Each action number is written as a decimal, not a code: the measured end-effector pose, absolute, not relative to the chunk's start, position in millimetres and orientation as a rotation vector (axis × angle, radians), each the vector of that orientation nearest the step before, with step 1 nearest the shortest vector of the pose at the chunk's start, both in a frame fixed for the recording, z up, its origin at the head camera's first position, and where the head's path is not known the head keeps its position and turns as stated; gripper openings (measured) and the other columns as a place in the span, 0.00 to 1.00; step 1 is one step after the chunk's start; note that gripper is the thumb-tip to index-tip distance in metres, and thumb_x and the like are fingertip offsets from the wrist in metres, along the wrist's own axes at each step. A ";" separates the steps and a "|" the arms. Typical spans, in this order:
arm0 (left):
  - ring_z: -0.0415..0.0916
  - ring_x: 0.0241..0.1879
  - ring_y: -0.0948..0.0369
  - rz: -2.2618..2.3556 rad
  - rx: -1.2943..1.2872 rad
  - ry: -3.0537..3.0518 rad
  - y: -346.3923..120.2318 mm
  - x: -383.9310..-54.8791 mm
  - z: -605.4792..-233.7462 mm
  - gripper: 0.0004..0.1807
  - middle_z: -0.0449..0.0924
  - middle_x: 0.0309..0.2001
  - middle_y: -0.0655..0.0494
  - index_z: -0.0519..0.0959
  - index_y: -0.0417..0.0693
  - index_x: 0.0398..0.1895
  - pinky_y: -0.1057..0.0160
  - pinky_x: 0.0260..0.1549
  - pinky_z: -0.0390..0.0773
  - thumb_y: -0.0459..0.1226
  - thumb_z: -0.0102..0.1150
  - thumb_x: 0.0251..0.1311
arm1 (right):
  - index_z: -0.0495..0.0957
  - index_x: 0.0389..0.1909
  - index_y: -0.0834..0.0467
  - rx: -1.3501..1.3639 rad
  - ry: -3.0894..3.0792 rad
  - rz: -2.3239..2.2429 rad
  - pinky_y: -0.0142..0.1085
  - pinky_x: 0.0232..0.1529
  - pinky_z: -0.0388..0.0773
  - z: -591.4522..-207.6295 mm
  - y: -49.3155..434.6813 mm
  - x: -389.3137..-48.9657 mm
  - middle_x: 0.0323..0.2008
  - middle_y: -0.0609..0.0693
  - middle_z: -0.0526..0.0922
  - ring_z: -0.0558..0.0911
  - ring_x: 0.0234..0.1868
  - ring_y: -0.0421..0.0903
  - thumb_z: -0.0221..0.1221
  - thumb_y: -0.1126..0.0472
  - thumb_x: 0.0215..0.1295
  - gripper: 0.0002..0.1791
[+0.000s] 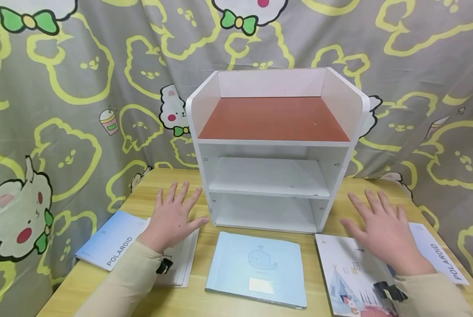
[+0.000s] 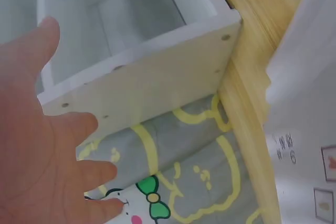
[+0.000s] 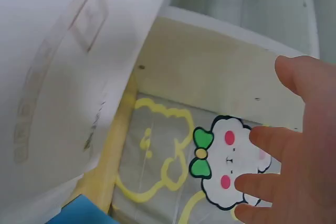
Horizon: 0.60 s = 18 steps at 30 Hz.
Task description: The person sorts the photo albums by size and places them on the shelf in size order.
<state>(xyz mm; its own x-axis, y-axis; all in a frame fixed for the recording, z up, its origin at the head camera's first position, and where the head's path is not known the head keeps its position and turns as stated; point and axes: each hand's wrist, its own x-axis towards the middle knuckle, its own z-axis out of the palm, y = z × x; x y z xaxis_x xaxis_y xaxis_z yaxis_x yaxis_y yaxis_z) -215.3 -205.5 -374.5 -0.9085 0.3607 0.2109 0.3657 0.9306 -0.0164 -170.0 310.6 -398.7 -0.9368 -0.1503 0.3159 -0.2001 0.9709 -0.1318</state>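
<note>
My left hand point(image 1: 173, 220) has its fingers spread over white booklets point(image 1: 179, 259) left of the shelf, holding nothing. On the other side my right hand point(image 1: 383, 229), fingers also spread, hangs over a white book with a tent picture point(image 1: 351, 281). Between them a light blue album with a whale drawing point(image 1: 258, 268) lies flat in front of the small white shelf point(image 1: 268, 189). The shelf has a brown top board and two white levels under it. In each wrist view, that hand's spread fingers overlap the shelf's side panel point(image 2: 157, 72) or the curtain behind.
A blue POLAROID album point(image 1: 113, 237) lies partly under the left booklets, and another POLAROID album point(image 1: 436, 251) is at the right edge of the wooden table point(image 1: 198, 281). A grey patterned curtain point(image 1: 141, 57) hangs behind and on both sides.
</note>
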 end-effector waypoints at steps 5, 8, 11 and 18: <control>0.42 0.75 0.32 -0.303 -0.545 -2.971 -204.9 -203.8 -373.1 0.46 0.47 0.79 0.39 0.50 0.56 0.83 0.25 0.66 0.42 0.68 0.44 0.69 | 0.71 0.68 0.61 0.352 -2.823 0.460 0.77 0.60 0.50 -391.1 302.1 -159.2 0.71 0.74 0.59 0.52 0.72 0.77 0.58 0.41 0.72 0.34; 0.45 0.75 0.35 -0.522 -0.562 -2.995 -204.6 -195.8 -372.9 0.46 0.47 0.79 0.41 0.47 0.53 0.83 0.28 0.68 0.47 0.67 0.40 0.71 | 0.75 0.64 0.62 0.387 -2.864 0.625 0.75 0.58 0.58 -386.9 293.9 -150.8 0.69 0.73 0.63 0.60 0.68 0.76 0.58 0.44 0.74 0.29; 0.46 0.77 0.42 -0.721 -0.576 -2.991 -203.8 -189.5 -373.3 0.48 0.45 0.80 0.46 0.46 0.51 0.83 0.35 0.70 0.50 0.68 0.37 0.71 | 0.78 0.61 0.60 0.398 -2.882 0.692 0.71 0.57 0.65 -384.5 286.2 -142.9 0.66 0.69 0.70 0.67 0.65 0.73 0.57 0.45 0.75 0.26; 0.49 0.76 0.45 -1.216 -0.509 -3.015 -198.1 -177.2 -379.2 0.48 0.44 0.81 0.50 0.36 0.60 0.83 0.37 0.70 0.53 0.68 0.40 0.70 | 0.77 0.63 0.57 0.482 -2.925 1.017 0.52 0.51 0.80 -382.7 269.5 -132.3 0.61 0.57 0.79 0.80 0.58 0.59 0.56 0.48 0.77 0.22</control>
<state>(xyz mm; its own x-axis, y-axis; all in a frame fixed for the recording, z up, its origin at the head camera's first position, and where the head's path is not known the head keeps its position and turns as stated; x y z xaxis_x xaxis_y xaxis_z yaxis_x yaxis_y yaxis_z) -177.2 -198.1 -379.2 -0.9413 0.3368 -0.0227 0.2269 0.6810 0.6962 -132.3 269.5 -382.7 -0.9527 -0.2844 0.1071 -0.2895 0.7420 -0.6046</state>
